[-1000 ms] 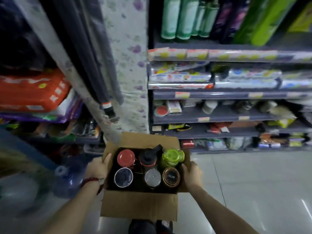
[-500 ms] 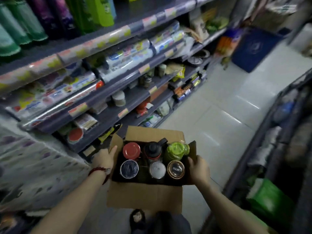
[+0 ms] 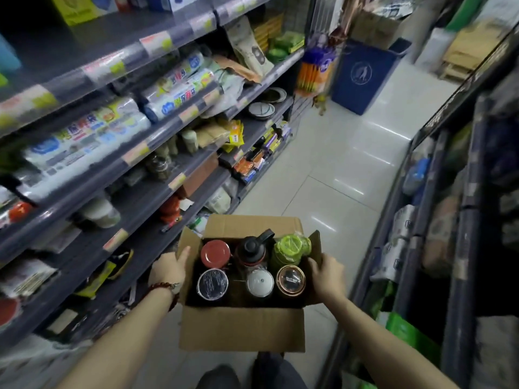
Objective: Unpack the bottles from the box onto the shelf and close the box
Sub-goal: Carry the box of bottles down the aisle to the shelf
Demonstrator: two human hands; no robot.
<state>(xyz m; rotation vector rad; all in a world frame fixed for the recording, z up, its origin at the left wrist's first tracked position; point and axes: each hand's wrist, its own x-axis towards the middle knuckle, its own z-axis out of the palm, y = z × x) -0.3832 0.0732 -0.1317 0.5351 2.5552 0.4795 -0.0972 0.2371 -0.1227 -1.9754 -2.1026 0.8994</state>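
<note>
Since a second ago the view has swung right, off the patterned pillar and down the aisle, so the shelves (image 3: 157,153) now run along the left while the open cardboard box (image 3: 243,329) stays carried in front of the person. One left hand (image 3: 168,269) with a red bead bracelet (image 3: 164,289) presses its fingers (image 3: 184,252) flat against the box's left flap, and one right hand (image 3: 327,275) has its fingers (image 3: 314,263) clamped over the right wall. Six bottles stand inside in two rows of three: red lid (image 3: 215,254), black spout cap (image 3: 252,248) and green lid (image 3: 292,247) behind; dark lid (image 3: 212,284), white lid (image 3: 259,283) and copper-rimmed lid (image 3: 290,280) in front.
</note>
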